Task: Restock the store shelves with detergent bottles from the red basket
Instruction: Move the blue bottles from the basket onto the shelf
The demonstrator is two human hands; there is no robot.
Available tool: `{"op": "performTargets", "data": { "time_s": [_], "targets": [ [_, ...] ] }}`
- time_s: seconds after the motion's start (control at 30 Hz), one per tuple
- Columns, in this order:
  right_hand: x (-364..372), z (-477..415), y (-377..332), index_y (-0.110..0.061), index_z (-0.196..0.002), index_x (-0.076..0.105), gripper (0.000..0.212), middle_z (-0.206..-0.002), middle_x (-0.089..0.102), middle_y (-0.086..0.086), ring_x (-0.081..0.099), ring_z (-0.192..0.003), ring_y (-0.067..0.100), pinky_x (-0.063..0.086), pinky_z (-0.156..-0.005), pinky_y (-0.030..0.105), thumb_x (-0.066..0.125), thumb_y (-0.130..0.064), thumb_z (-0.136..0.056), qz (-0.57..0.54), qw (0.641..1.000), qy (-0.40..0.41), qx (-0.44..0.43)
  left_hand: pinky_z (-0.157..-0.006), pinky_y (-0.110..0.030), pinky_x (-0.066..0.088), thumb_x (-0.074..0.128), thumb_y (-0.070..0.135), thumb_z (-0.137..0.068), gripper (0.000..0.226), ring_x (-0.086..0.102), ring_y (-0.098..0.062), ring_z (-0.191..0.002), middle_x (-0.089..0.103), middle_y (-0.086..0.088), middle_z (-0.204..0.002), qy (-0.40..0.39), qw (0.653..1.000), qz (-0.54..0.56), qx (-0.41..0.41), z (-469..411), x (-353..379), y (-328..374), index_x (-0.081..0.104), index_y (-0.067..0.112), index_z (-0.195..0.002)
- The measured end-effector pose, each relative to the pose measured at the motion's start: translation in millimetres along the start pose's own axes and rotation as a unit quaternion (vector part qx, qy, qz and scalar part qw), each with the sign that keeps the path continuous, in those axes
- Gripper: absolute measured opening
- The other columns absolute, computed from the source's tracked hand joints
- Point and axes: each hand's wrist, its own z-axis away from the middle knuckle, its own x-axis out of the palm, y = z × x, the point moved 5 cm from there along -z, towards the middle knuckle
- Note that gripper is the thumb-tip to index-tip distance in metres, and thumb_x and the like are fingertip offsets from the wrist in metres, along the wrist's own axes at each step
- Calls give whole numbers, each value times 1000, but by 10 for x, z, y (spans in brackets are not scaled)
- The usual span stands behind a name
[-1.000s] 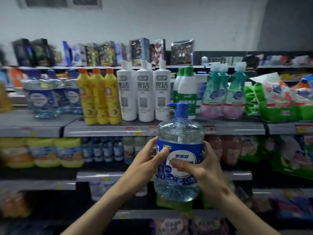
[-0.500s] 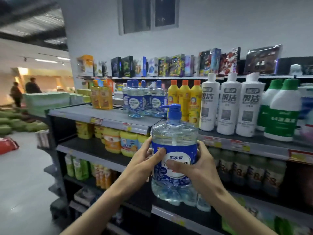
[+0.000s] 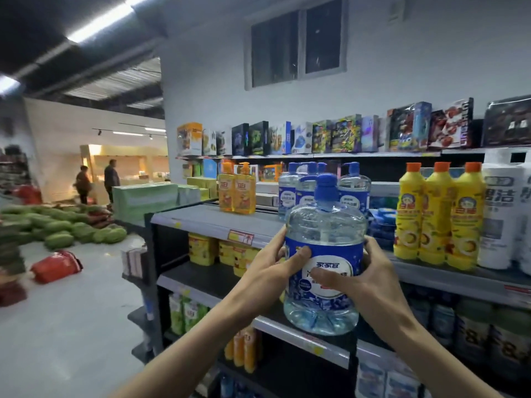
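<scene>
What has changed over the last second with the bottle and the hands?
The view swung left along the shelves: the matching blue-capped bottles now stand just behind the held pump bottle. Unchanged: left hand and right hand still clasp it upright by its blue label, off the shelf.

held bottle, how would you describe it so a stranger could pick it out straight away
Find the grey shelf with the yellow bottles. In front of it, both hands, left and right, grip a clear round jug-shaped bottle with a blue pump top and blue label. Its lookalikes stand on the shelf behind; this one is in the air.
</scene>
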Motion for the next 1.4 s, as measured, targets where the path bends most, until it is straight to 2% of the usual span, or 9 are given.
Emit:
{"op": "performTargets", "data": {
  "time_s": [0.17, 0.33, 0.47, 0.73, 0.87, 1.0, 1.13, 1.27, 1.4],
  "targets": [
    [128, -395, 112, -23, -131, 57, 95, -111, 79, -3, 79, -94, 14, 67, -74, 37, 102, -27, -47, 24, 999, 38, -22, -82, -19, 59, 59, 24, -106, 51, 71, -1, -114, 64, 9, -140, -29, 999, -5, 29, -423, -288, -127, 42, 39, -151],
    [47, -871, 224, -21, -131, 56, 93, -108, 79, -5, 79, -91, 12, 65, -69, 27, 102, -20, -50, 42, 997, 47, -51, -108, -38, 55, 68, 45, -99, 68, 59, -11, -136, 55, 9, -154, -25, 997, -5, 68, -977, -361, -298, 37, 42, -158],
    [-101, -1284, 353, -21, -130, 56, 91, -108, 78, -7, 79, -94, 13, 64, -70, 26, 99, -20, -50, 38, 993, 71, -90, -97, -25, 57, 63, 28, -104, 51, 66, -3, -125, 69, 29, -130, -44, 992, 14, 118, -1463, -317, -334, 41, 47, -146],
    [-450, -2122, 600, -21, -129, 53, 88, -115, 74, -4, 77, -96, 9, 63, -71, 23, 97, -23, -53, 76, 986, 70, -128, -96, -29, 59, 50, 5, -108, 53, 69, -17, -125, 71, 12, -135, -52, 987, 14, 149, -2475, -211, -580, 40, 26, -155],
    [-549, -2387, 871, -28, -126, 53, 91, -114, 74, -4, 77, -97, 9, 65, -74, 29, 100, -32, -49, 104, 986, 88, -98, -95, -30, 59, 53, 9, -105, 54, 70, -19, -124, 71, 7, -137, -67, 988, 39, 135, -2754, -181, -750, 40, 23, -156],
    [-597, -2515, 1104, -24, -128, 53, 89, -115, 75, -5, 77, -98, 9, 66, -78, 33, 104, -22, -55, 148, 981, 102, -75, -92, -30, 60, 53, 8, -107, 52, 71, -19, -122, 71, 2, -136, -80, 990, 51, 104, -2940, -215, -974, 42, 24, -156],
    [-618, -2573, 1239, -25, -128, 53, 91, -115, 77, -4, 78, -100, 14, 67, -80, 41, 106, -29, -54, 154, 980, 113, -47, -88, -30, 62, 55, 11, -108, 50, 73, -19, -118, 71, -1, -136, -94, 992, 51, 73, -3101, -247, -1142, 44, 23, -155],
    [-607, -2583, 1292, -25, -129, 54, 88, -118, 77, -1, 78, -104, 20, 66, -82, 45, 106, -34, -59, 165, 980, 105, -36, -97, -35, 61, 69, 35, -102, 66, 59, -22, -139, 56, -6, -156, -94, 994, 41, 42, -3229, -264, -1272, 40, 27, -160],
    [-581, -2544, 1380, -23, -133, 54, 87, -121, 77, -2, 77, -107, 19, 66, -84, 47, 104, -32, -63, 183, 978, 100, -17, -81, -24, 62, 57, 14, -108, 41, 75, -11, -111, 74, 1, -128, -115, 989, 72, 57, -3201, -245, -1344, 52, 23, -148]
  ]
}}
